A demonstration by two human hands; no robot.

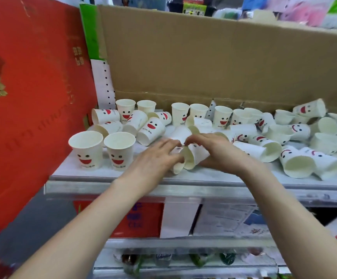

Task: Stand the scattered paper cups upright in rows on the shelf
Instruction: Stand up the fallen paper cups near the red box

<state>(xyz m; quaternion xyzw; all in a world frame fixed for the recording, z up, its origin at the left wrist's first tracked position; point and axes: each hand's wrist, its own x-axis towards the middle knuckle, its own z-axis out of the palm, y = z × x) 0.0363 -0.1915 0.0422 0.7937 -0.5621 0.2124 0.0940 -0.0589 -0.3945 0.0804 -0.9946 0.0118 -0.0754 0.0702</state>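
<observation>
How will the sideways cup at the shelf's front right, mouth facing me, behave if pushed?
The lying cup would probably roll in a curve, its mouth being wider than its base. Empty and thin-walled, it seems light and crushable. Near the shelf edge, it might fall.

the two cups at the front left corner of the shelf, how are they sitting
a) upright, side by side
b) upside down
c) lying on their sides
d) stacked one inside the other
a: the outer cup and the inner cup both stand mouth up, next to each other on the shelf.
</observation>
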